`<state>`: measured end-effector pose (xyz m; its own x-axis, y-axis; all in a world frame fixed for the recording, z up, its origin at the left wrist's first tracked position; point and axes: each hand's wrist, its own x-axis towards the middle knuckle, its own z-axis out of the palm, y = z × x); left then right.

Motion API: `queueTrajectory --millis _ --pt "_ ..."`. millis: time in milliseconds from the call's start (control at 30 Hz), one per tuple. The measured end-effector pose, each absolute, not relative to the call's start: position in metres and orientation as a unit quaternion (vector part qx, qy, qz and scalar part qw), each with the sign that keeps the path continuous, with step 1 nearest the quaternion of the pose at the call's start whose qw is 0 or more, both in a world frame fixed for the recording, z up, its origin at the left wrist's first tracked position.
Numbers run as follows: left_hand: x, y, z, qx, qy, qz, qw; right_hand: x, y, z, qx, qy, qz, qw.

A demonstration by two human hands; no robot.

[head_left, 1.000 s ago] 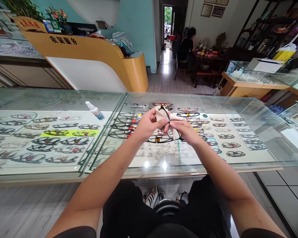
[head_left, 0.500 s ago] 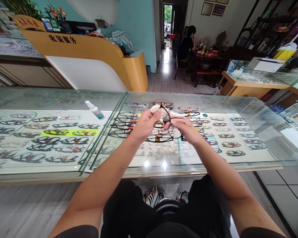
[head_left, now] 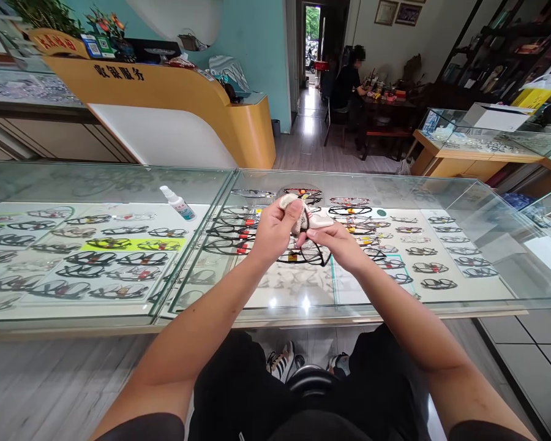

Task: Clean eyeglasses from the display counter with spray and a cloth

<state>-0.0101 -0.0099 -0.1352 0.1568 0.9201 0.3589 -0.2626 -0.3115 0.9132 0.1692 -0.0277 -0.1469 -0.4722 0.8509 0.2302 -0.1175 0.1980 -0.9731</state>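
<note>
Above the glass display case, my left hand [head_left: 275, 231] is closed on a light-coloured cloth [head_left: 320, 222], pinching it around part of a pair of glasses. My right hand [head_left: 344, 246] grips the same dark-framed glasses [head_left: 316, 252], its fingers also against the cloth's right end. One lens and a rim hang below the fingers; the rest of the glasses is covered by the cloth and hands. To the left, a white spray bottle [head_left: 178, 203] with a blue-green label stands on the case top.
Rows of glasses lie under the glass of the display case [head_left: 284, 312]. Beyond it stand an orange-and-white counter [head_left: 165, 92] and, further right, another glass case [head_left: 482, 147]. A person [head_left: 346, 79] sits at a dark table in the back.
The glasses have turned a little, so the rim below the right hand sits lower and shows more. The cloth is bunched closer between the hands, and my left thumb has shifted over it.
</note>
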Motion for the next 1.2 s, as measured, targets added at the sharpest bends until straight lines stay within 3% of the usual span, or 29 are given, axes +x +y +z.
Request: queueTrajectory --millis 167,333,533,733,1200 --pt "-0.017 0.002 -0.143 0.554 0.269 0.564 0.55 0.174 -0.024 -0.149 -0.307 -0.626 0.543 0.468" --pt "-0.016 0.002 -0.134 0.538 0.237 0.546 0.597 0.183 -0.018 -0.142 -0.316 -0.56 0.594 0.484" --pt "-0.009 0.006 -0.056 0.62 0.186 0.522 0.555 0.191 -0.007 -0.061 -0.256 -0.633 0.577 0.449" --pt "0.018 0.014 0.005 0.605 0.128 0.673 0.405 0.193 -0.012 0.016 -0.202 -0.706 0.478 0.482" --pt "0.01 0.018 -0.001 0.623 0.131 0.587 0.5 0.197 -0.002 0.011 -0.226 -0.692 0.474 0.496"
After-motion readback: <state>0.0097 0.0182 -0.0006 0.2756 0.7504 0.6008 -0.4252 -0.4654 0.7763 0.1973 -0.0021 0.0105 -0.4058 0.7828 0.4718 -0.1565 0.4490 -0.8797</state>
